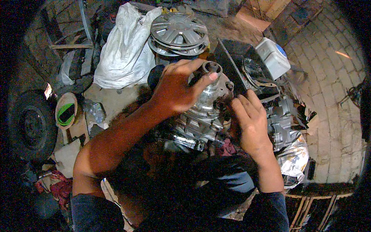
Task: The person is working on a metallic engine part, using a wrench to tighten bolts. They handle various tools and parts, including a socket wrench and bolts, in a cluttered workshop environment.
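Note:
A grey metal gearbox housing (208,98) stands in front of me, its round tubular neck pointing up. My left hand (179,83) grips that neck, with the thumb lying across the open rim and the fingers wrapped around the far side. My right hand (251,120) is at the housing's right side with its fingers curled in. Its fingertips are in shadow, so what they pinch is hidden. Below the housing a shiny metal cylinder (181,140) lies crosswise. Another ribbed grey metal casing (280,120) stands just right of my right hand.
Behind the housing are stacked wheel covers (179,31) and a white sack (123,50). A black open box (239,65) and a white plastic container (272,58) stand at the far right. Leftward are a tyre (33,125), a round tub with green inside (66,112) and a red rag (58,187).

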Motion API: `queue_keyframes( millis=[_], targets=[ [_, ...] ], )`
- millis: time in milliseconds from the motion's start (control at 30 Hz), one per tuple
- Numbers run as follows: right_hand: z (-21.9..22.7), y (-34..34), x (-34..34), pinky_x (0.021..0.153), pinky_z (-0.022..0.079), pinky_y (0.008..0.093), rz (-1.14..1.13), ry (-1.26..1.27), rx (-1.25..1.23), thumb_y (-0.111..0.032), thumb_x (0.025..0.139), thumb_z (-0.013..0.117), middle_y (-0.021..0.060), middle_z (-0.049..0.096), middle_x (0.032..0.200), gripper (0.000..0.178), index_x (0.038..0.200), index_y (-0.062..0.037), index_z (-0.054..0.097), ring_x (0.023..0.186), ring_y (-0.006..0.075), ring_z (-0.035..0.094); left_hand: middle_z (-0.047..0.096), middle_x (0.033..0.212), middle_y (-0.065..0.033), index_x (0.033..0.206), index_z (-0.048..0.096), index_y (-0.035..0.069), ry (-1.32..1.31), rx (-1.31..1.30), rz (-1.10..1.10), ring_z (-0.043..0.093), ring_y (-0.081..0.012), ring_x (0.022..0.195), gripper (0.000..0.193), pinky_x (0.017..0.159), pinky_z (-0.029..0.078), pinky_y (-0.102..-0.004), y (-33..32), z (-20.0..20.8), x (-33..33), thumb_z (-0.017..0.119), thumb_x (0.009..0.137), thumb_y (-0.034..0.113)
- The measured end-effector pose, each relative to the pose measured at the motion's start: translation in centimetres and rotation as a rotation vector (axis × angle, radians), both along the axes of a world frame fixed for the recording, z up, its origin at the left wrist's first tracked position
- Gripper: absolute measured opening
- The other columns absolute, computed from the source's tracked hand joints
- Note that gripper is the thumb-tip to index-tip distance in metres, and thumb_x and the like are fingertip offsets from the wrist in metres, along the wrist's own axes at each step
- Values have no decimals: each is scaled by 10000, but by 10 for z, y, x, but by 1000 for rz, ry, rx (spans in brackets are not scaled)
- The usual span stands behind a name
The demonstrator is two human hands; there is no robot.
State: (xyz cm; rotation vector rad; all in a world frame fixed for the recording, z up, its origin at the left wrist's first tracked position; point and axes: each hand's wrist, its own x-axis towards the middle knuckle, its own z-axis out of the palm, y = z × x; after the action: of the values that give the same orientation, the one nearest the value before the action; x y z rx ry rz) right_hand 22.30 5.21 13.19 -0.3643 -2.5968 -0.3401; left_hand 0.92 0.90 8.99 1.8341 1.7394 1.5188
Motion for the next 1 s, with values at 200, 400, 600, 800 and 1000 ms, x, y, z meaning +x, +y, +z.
queue_keyframes(
  millis=[200, 400, 600, 800, 1000],
  targets=[
    [16, -7, -16, 802, 503, 414, -59, -32, -239, 20, 688, 667, 176, 664, 970, 296, 980, 19, 620, 925, 361, 615, 667, 909, -210, 1024, 650, 14, 27, 189, 81, 632, -395, 899, 404, 813, 462, -486, 8, -14, 1, 634, 897, 397],
    [9, 6, -16, 634, 487, 354, -145, 397, -725, -50, 802, 709, 172, 644, 759, 112, 836, 41, 653, 672, 287, 641, 667, 934, -201, 1034, 655, 33, 63, 205, 80, 626, -383, 916, 421, 829, 457, -484, 10, -17, -2, 617, 902, 432],
    [17, -3, -8, 692, 484, 299, -165, 336, -610, -48, 822, 700, 120, 667, 808, 99, 885, 27, 682, 735, 199, 630, 654, 1107, -240, 1156, 631, -10, 97, 90, 24, 620, -390, 1057, 418, 928, 470, -431, 1, -5, -4, 629, 915, 332],
    [11, 1, -2, 746, 516, 360, -99, 253, -493, 11, 814, 650, 199, 671, 894, 143, 956, 29, 652, 833, 342, 672, 653, 1120, -236, 1169, 627, -3, 110, 50, 35, 614, -391, 1075, 423, 932, 471, -432, 3, -8, -6, 634, 912, 333],
    [17, -13, -8, 695, 496, 355, -149, 171, -497, 44, 830, 583, 178, 653, 814, 154, 979, 26, 621, 737, 330, 661, 653, 962, -223, 1046, 638, -1, 108, 142, 59, 620, -398, 954, 402, 842, 466, -475, 8, -14, -6, 625, 906, 377]
  ],
)
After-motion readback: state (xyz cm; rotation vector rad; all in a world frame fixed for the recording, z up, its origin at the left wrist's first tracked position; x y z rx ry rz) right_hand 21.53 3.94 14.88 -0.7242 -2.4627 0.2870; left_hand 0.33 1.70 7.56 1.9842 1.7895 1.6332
